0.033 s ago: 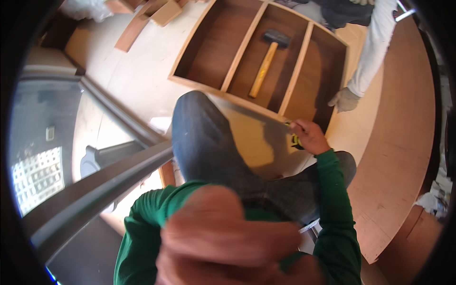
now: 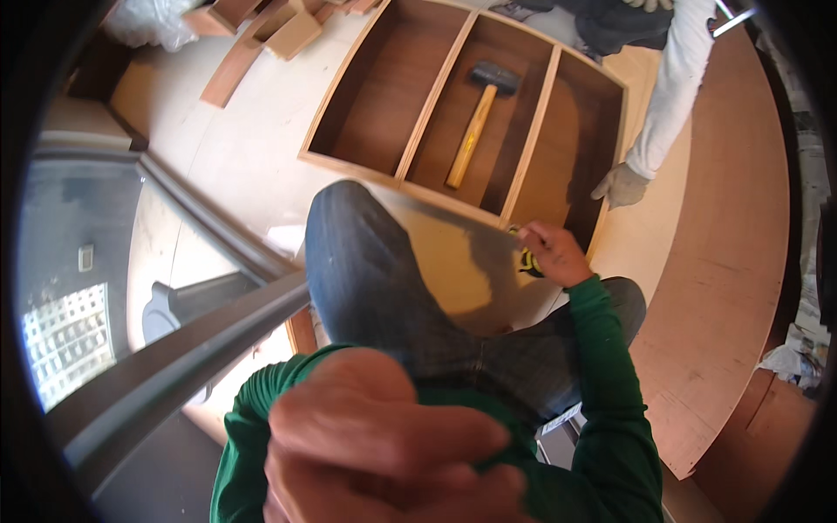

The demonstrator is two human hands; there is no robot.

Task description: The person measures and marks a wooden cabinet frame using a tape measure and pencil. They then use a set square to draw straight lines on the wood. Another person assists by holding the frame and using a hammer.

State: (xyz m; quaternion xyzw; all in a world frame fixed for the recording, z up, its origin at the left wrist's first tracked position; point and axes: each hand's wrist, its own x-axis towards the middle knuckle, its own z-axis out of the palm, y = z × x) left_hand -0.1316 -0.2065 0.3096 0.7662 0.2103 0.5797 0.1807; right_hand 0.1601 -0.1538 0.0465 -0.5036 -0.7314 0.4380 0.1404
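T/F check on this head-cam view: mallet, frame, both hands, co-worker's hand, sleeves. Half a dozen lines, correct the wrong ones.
1. The mallet lies in the middle compartment of the wooden frame. True.
2. The right hand is empty. False: it holds a black-and-yellow tool, probably a tape measure.
3. The left hand holds the mallet. False: it is close to the camera, blurred, well apart from the mallet.
4. The co-worker's gloved hand is at the frame's picture-right side. True.
5. The wearer's sleeves are green. True.
6. The frame has five compartments. False: three show.
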